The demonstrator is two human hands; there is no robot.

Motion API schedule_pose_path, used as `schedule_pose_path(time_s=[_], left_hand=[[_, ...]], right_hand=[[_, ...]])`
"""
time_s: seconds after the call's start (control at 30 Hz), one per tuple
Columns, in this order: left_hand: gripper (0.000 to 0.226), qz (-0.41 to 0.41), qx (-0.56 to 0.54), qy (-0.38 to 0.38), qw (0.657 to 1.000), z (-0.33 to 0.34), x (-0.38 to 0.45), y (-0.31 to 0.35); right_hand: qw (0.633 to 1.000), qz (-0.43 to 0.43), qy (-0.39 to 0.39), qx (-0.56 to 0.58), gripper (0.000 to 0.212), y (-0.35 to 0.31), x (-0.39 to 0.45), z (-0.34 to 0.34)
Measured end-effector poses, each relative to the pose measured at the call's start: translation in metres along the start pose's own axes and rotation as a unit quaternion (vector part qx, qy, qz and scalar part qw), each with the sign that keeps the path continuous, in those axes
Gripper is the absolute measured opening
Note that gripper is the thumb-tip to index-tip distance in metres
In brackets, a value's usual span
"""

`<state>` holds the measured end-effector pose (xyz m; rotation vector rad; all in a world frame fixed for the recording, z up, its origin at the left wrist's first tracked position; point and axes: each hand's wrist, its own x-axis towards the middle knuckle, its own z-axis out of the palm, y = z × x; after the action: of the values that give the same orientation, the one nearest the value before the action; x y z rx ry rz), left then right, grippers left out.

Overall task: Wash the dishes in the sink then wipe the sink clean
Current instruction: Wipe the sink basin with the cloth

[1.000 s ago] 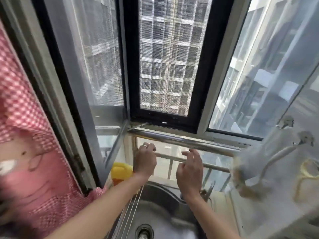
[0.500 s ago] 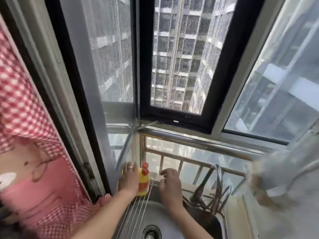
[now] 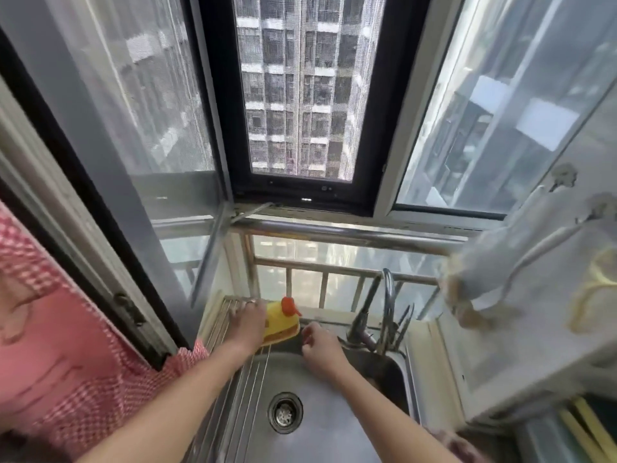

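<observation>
Left hand [image 3: 247, 324] wrapped around yellow detergent bottle [image 3: 279, 324] on drain rack [image 3: 230, 332] at sink [image 3: 320, 426] back edge. Right hand [image 3: 319, 344] loosely curled, gripping nothing visible. No dishes visible in basin. Risk — wet bottle slipping, toppling toward faucet [image 3: 384, 315] or basin.

Open black-framed window [image 3: 297, 95], steel railing [image 3: 334, 228], perhaps a cloth [image 3: 500, 272] hanging right.

A home kitchen high in an apartment block: a steel sink [image 3: 334, 429] with a tap [image 3: 387, 305] and yellow soap bottle [image 3: 278, 320] sits below a window [image 3: 300, 95] facing tower blocks.
</observation>
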<state>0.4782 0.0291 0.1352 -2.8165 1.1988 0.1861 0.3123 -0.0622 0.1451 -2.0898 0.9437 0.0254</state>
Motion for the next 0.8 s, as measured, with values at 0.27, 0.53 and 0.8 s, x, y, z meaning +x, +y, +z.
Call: schedule_pose_path(time_s=[0.27,0.53,0.8], left_hand=[[0.017,0.289,0.024,-0.086,0.953,-0.003,-0.019,0.055],[0.03,0.405,0.014,-0.024,0.914,0.01,-0.05,0.144],[0.116,0.377,-0.076,-0.012,0.923,0.052,-0.076,0.23]], right_hand=[[0.999,-0.004,-0.005,0.046,0.098,0.031,-0.055,-0.022],[0.99,0.089,0.112,0.012,0.085,0.097,-0.13,-0.045],[0.952,0.178,0.244,0.046,0.081,0.162,-0.17,-0.08]])
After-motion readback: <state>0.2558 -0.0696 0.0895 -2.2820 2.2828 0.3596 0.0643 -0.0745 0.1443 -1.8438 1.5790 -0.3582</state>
